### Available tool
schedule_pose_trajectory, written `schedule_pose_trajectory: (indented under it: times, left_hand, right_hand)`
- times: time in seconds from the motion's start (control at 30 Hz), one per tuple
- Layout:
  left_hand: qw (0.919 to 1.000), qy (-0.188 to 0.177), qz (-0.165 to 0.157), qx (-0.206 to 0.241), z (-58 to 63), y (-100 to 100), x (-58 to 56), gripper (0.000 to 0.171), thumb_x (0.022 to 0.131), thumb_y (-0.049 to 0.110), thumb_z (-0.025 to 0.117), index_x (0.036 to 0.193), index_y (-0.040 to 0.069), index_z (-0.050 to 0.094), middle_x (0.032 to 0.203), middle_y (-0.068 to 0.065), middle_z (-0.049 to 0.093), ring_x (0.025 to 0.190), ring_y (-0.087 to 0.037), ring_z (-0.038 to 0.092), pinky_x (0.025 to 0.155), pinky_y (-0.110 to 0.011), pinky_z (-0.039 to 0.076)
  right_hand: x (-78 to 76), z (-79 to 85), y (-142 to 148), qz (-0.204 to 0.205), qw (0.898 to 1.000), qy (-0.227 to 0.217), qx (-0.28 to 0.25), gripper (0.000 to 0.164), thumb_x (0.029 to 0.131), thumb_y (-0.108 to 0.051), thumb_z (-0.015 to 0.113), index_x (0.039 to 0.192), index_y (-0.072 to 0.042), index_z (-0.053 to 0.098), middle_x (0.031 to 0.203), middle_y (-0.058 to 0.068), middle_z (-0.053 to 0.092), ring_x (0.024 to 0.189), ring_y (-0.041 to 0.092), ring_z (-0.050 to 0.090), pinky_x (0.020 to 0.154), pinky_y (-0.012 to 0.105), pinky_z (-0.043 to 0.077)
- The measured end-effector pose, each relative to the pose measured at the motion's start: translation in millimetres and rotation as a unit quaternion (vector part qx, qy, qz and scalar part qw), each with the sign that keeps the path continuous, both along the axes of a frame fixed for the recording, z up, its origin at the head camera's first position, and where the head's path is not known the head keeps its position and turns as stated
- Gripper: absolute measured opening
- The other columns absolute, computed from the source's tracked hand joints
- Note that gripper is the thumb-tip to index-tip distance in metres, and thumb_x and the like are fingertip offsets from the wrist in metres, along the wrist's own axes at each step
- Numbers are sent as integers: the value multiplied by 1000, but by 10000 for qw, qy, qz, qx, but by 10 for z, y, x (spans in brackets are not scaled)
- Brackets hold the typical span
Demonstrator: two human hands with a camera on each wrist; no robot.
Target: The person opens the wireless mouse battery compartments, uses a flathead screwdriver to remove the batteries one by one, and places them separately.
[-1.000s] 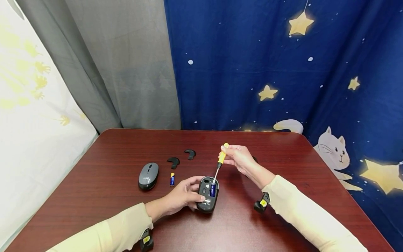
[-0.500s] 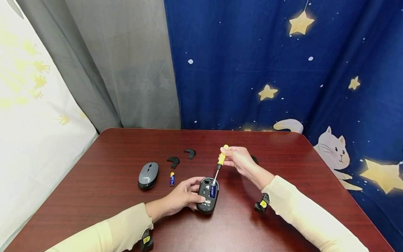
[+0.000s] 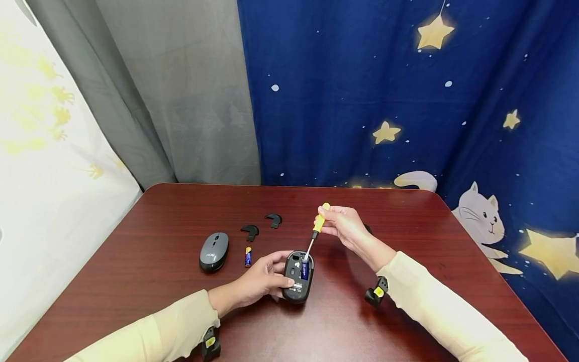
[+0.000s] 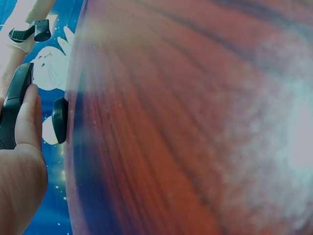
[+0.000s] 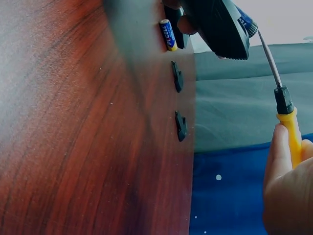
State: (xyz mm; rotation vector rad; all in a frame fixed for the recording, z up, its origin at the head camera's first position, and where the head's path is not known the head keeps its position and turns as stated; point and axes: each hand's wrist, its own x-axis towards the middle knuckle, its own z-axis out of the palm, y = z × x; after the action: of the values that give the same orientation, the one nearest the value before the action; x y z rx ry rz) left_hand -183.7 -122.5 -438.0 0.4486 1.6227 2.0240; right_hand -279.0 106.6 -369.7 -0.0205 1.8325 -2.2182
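My left hand grips a dark computer mouse with its underside up and its battery bay uncovered. In the bay sits a blue battery; the right wrist view shows one end of this battery sticking up out of the mouse. My right hand holds a screwdriver by its yellow handle. The metal shaft slants down to the raised battery end, and its tip appears to touch it. In the left wrist view, the left hand's fingers lie along the side of the mouse.
A grey mouse rests on the table at the left. Beside it lie a loose blue and yellow battery and two black hooked covers. A black object, partly hidden behind the right hand in the head view, lies farther right.
Both hands have risen slightly in the head view, with the mouse and screwdriver. The screwdriver tip stays at the battery's upper end, and the loose items have not moved.
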Motion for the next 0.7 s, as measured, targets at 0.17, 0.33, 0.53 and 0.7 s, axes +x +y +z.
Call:
schedule_pose_trajectory:
  times: [0.17, 0.33, 0.53, 0.7]
  left_hand:
    - [10000, -10, 43, 61, 20, -7, -10, 69, 85, -6, 66, 146, 4, 35, 125, -21, 59, 96, -30, 66, 71, -40, 58]
    - [9999, -41, 65, 99, 29, -10, -12, 70, 85, -5, 65, 147, 4, 33, 126, -22, 57, 98, -31, 66, 76, -44, 56]
    - [9998, -48, 90, 141, 39, -10, -6, 70, 85, -6, 65, 146, 2, 32, 125, -23, 58, 97, -30, 66, 76, -44, 56]
    - [9998, 8, 79, 154, 51, -8, 0, 69, 85, -6, 64, 146, 0, 31, 125, -23, 57, 98, -30, 66, 77, -44, 56]
  right_hand:
    - [15, 37, 3, -42, 9998, 64, -175, 10, 95, -8, 61, 95, 2, 61, 81, 9, 67, 75, 17, 69, 71, 31, 57]
    - [31, 48, 28, -66, 9992, 123, -375, 17, 96, -8, 60, 105, 7, 58, 82, 10, 67, 76, 17, 69, 71, 30, 57]
    - [27, 83, 68, -95, 9979, 224, -601, 16, 97, -8, 59, 104, 6, 57, 81, 10, 68, 79, 19, 70, 74, 31, 57]
    - [18, 147, 136, -90, 9978, 270, -602, 12, 97, -10, 59, 102, 1, 62, 86, 10, 68, 82, 20, 70, 75, 32, 56]
